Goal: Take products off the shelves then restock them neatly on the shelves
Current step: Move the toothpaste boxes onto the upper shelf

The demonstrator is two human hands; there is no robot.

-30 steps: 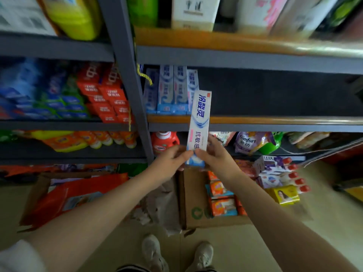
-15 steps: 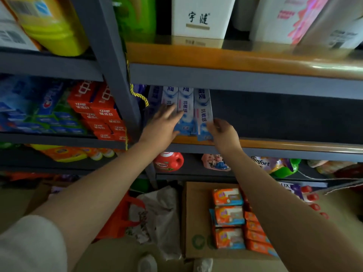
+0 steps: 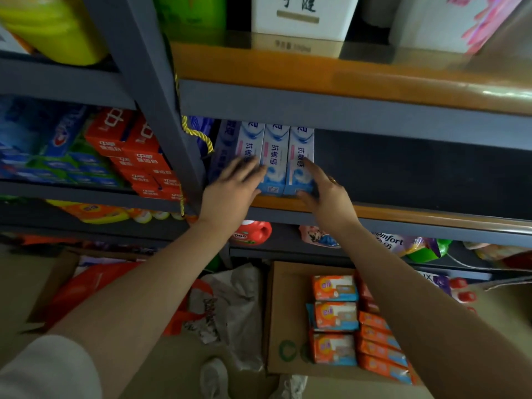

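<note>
"抗敏感" on the toothpaste boxes (image 3: 275, 159); "Comfort" on a purple pouch (image 3: 395, 244).

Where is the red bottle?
In the head view, the red bottle stands on the lower shelf, just below the left hand and left of a pink pouch.

Toothpaste boxes (image 3: 275, 159) upright on shelf (image 3: 403, 214)

Toothpaste boxes (image 3: 275, 159) standing upright on orange-edged shelf (image 3: 403, 213); left hand (image 3: 233, 191) fingers spreading across leftmost fronts; right hand (image 3: 325, 194) fingers touching rightmost box.
</note>
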